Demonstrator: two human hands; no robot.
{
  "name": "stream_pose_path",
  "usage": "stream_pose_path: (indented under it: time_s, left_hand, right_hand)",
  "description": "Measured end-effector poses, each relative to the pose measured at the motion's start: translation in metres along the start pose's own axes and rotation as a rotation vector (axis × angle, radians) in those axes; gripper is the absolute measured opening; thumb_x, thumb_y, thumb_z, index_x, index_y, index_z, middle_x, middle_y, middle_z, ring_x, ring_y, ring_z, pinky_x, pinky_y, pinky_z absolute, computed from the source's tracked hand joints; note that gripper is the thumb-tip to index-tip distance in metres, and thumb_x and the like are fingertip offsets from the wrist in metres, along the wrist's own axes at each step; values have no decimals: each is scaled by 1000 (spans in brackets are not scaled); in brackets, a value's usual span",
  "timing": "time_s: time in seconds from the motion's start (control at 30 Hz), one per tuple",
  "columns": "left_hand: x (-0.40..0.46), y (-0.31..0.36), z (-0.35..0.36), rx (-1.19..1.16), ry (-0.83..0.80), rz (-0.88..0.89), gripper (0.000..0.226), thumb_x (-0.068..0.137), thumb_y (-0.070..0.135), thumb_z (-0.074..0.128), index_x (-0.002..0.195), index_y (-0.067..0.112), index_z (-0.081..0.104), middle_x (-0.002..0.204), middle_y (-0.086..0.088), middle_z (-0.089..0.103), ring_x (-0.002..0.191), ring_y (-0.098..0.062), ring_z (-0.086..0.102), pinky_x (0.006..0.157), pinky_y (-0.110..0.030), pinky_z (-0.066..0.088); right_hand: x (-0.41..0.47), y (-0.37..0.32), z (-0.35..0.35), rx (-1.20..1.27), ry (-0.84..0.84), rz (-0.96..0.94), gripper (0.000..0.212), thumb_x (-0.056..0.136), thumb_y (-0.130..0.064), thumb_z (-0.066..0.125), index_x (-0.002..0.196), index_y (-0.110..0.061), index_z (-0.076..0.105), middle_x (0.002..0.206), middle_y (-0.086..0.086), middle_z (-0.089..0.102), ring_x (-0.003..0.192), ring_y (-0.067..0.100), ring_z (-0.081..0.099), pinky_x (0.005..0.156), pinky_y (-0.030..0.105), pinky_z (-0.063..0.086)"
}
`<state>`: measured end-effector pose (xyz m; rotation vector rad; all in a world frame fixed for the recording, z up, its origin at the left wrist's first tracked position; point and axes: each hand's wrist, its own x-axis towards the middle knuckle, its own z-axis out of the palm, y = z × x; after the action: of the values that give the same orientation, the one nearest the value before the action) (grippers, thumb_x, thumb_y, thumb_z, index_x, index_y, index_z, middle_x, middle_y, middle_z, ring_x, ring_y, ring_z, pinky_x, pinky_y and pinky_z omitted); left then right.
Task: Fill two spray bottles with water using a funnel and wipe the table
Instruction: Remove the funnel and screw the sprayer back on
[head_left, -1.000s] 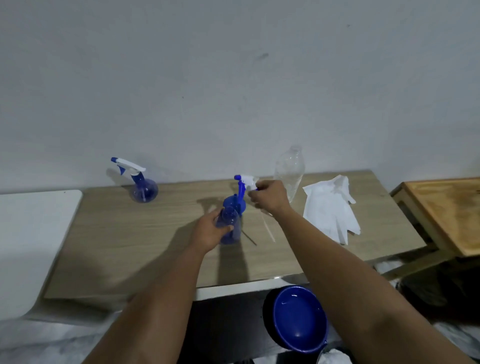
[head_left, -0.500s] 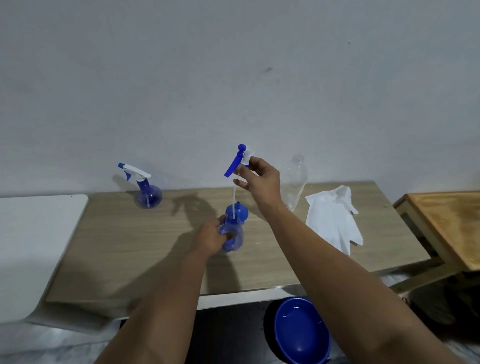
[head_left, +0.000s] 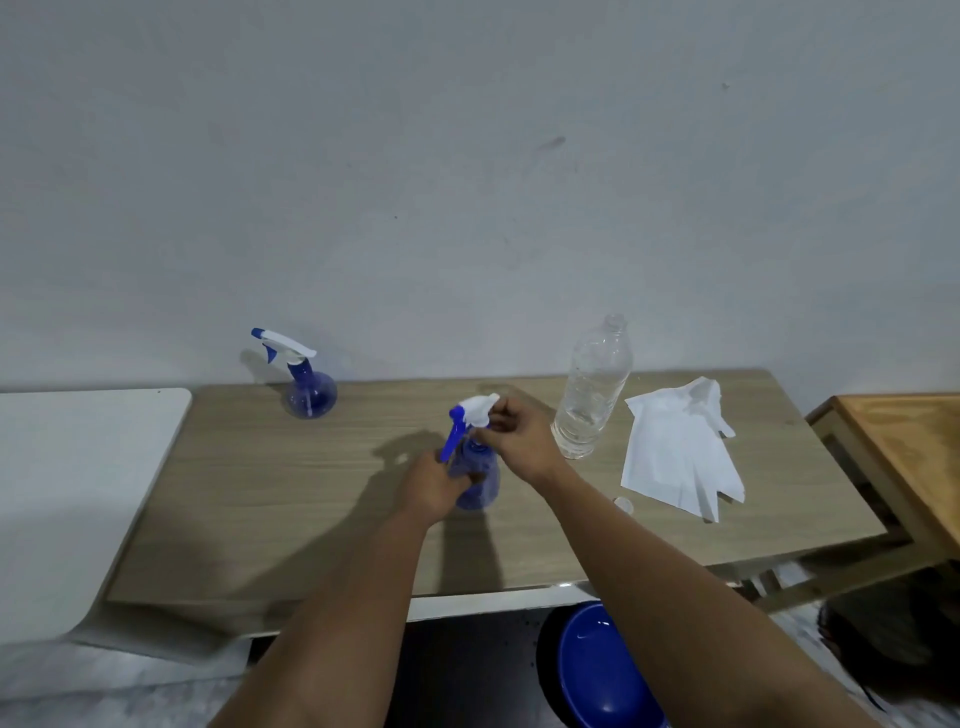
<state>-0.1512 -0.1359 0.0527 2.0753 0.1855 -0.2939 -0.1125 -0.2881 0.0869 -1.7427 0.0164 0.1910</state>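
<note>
Head view: we seat the sprayer on the near bottle.

Our left hand (head_left: 434, 486) wraps the upright spray bottle (head_left: 475, 480) mid-table (head_left: 260, 499); our right hand (head_left: 519, 439), at its 1 o'clock, pinches the trigger head (head_left: 475, 413) directly above the neck.

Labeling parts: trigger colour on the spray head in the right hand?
Blue trigger, white spray head; head view.

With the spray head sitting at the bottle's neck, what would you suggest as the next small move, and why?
Probably twist the spray head with the right hand. It sits at the neck of the near spray bottle, which the left hand steadies on the table.
</note>
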Motion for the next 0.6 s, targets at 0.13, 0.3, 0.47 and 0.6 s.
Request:
stream_pose_path:
  time_s: [0.13, 0.3, 0.47, 0.6]
  left_hand:
    - [3, -4, 2, -44, 32, -46, 23, 79, 24, 79, 68, 26, 58, 60, 8, 57, 55, -7, 51, 49, -21, 36]
    - [5, -10, 4, -69, 22, -14, 20, 83, 15, 79, 77, 25, 63, 62, 13, 58, 50, 6, 54, 49, -11, 37]
    - [6, -12, 5, -101, 14, 15, 13, 83, 12, 77, 86, 21, 68, 71, 12, 65, 59, 3, 57, 52, -9, 39]
    - [6, -11, 5, -111, 12, 18, 14, 84, 12, 76, 84, 23, 67, 73, 11, 66, 62, 3, 58, 56, -15, 40]
  right_hand:
    - [-3, 19, -1, 55, -18, 18, 25, 86, 13, 75, 109, 13, 66, 107, 26, 77, 89, 20, 74, 81, 26, 60]
    - [-6, 26, -5, 108, -35, -7, 31, 86, 14, 76, 115, 13, 66, 109, 27, 76, 88, 13, 76, 79, 23, 59]
    - [-7, 31, -2, -3, -20, -79, 28, 86, 6, 78, 113, 0, 76, 109, 13, 80, 99, 15, 74, 91, 30, 58]
    - [-6, 33, -1, -29, -5, -64, 22, 84, -2, 82, 106, -7, 79, 104, 7, 81, 98, 16, 74, 93, 37, 58]
